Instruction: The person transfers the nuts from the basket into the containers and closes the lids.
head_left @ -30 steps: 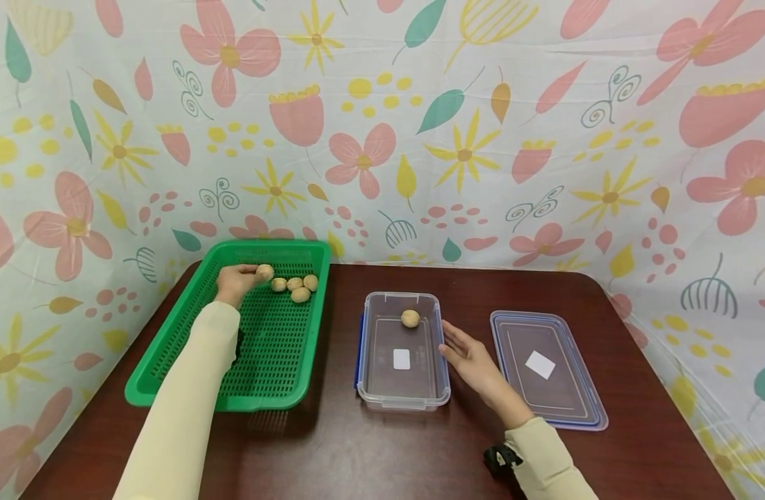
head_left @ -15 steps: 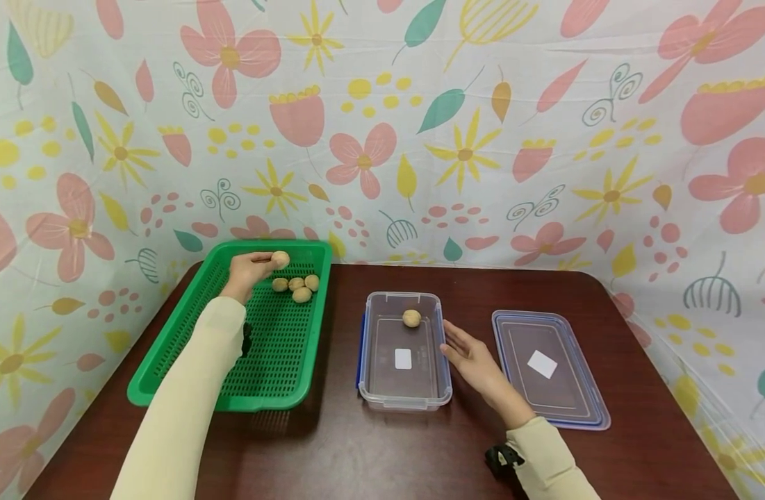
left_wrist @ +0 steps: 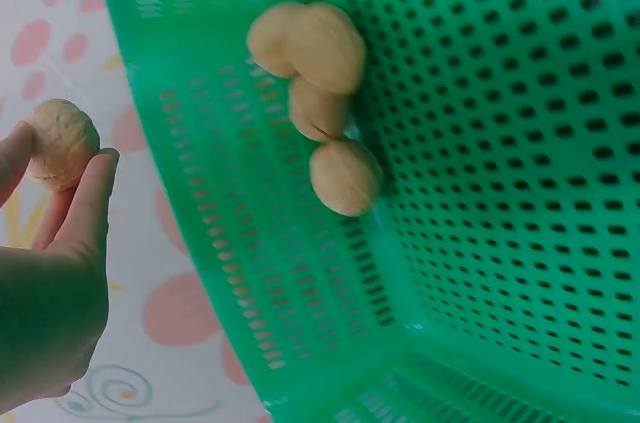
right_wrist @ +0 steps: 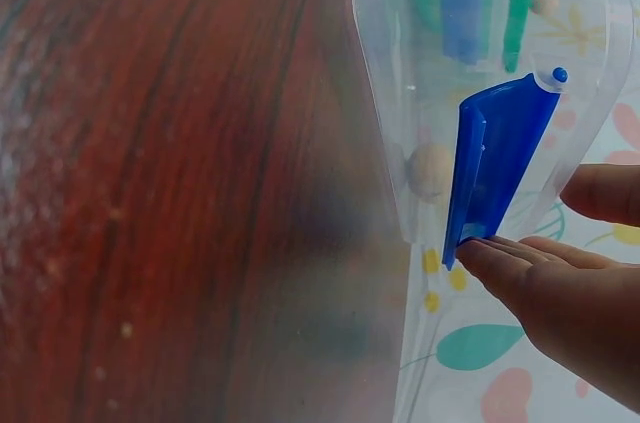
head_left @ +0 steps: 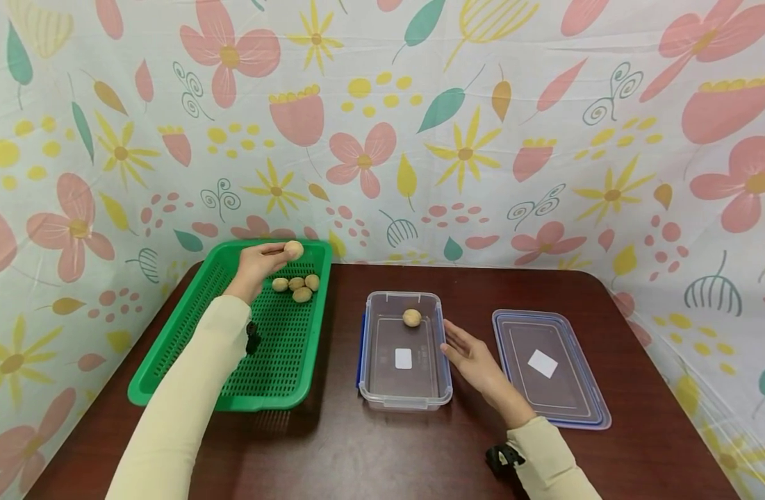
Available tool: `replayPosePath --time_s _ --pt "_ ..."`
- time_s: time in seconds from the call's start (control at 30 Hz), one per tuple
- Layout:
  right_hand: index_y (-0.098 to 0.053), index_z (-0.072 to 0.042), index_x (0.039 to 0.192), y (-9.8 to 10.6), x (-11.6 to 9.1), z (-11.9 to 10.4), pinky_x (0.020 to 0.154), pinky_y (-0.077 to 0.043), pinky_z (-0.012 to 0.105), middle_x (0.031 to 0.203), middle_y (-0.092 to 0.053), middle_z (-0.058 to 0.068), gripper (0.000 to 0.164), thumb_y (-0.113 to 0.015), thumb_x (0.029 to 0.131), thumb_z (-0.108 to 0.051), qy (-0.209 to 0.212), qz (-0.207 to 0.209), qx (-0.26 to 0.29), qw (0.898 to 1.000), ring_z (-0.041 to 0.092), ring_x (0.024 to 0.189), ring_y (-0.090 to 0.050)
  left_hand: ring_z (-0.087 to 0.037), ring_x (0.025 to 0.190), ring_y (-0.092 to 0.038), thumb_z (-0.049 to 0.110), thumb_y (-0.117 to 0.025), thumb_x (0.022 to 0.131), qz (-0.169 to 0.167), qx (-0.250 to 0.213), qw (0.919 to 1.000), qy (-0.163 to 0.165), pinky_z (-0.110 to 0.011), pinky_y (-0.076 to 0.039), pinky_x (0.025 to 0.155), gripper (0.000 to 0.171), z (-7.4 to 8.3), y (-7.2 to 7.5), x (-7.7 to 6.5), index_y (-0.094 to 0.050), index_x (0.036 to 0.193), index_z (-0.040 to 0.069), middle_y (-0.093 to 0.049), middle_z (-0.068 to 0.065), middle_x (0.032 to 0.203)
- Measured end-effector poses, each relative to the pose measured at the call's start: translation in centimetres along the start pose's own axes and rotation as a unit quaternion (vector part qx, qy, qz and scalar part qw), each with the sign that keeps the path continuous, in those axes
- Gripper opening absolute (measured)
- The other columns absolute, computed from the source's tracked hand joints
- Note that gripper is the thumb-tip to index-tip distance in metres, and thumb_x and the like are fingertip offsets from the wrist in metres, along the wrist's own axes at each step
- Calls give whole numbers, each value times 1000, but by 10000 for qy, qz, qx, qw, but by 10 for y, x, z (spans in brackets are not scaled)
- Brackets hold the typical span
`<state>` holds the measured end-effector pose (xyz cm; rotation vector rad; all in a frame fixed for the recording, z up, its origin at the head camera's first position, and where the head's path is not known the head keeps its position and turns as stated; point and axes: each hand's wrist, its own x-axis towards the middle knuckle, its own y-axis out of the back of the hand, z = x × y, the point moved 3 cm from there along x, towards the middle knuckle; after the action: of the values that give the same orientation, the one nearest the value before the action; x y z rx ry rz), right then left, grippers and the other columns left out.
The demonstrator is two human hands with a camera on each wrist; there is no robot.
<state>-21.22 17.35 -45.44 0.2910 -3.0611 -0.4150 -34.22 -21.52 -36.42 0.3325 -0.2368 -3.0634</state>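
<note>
In the head view my left hand (head_left: 256,269) pinches a walnut (head_left: 294,250) between thumb and fingertips, above the far end of the green basket (head_left: 322,326). The left wrist view shows this walnut (left_wrist: 62,143) held beside the basket's rim. Several more walnuts (head_left: 302,295) lie clustered in the basket's far right corner. My right hand (head_left: 479,364) rests with extended fingers along the right side of a clear plastic container (head_left: 406,401), which has one walnut (head_left: 411,318) inside. The right wrist view shows its fingers touching a blue latch (right_wrist: 495,163), thumb near the rim.
A clear lid (head_left: 560,396) with a blue edge and a white label lies on the dark wooden table (head_left: 332,451), right of the container. A flowered cloth (head_left: 382,139) hangs behind the table.
My left hand has lifted the walnut and moved it to the right, away from the others in the basket. My right hand stays at the container's side.
</note>
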Motion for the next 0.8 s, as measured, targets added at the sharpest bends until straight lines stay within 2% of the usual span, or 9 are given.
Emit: replayPosePath --time_s 0.43,0.67,0.8 --pt "-29 7 147 -1 -1 -1 109 -32 43 150 -31 25 54 -51 99 -2 -47 -39 33 10000 36 138 -32 -22 130 -48 17 -64 94 -505 -329 9975 -377 -25 -45 101 52 26 -30 -19 -48 142 5 -38 -9 150" --pt "-29 7 148 0 -1 -2 109 -32 43 150 -31 25 54 -51 99 -3 -46 -37 -27 10000 36 138 -32 -23 129 -48 18 -64 94 -756 -387 9947 -574 -35 -41 107 50 37 -54 -27 -50 140 5 -36 -8 151" --pt "-29 7 148 0 -1 -2 109 -32 42 150 -32 25 54 -51 99 -3 -44 -31 -22 10000 36 138 -33 -25 128 -50 15 -66 93 -910 -592 9920 -646 -37 -40 108 49 42 -70 -32 -51 138 4 -45 -12 143"
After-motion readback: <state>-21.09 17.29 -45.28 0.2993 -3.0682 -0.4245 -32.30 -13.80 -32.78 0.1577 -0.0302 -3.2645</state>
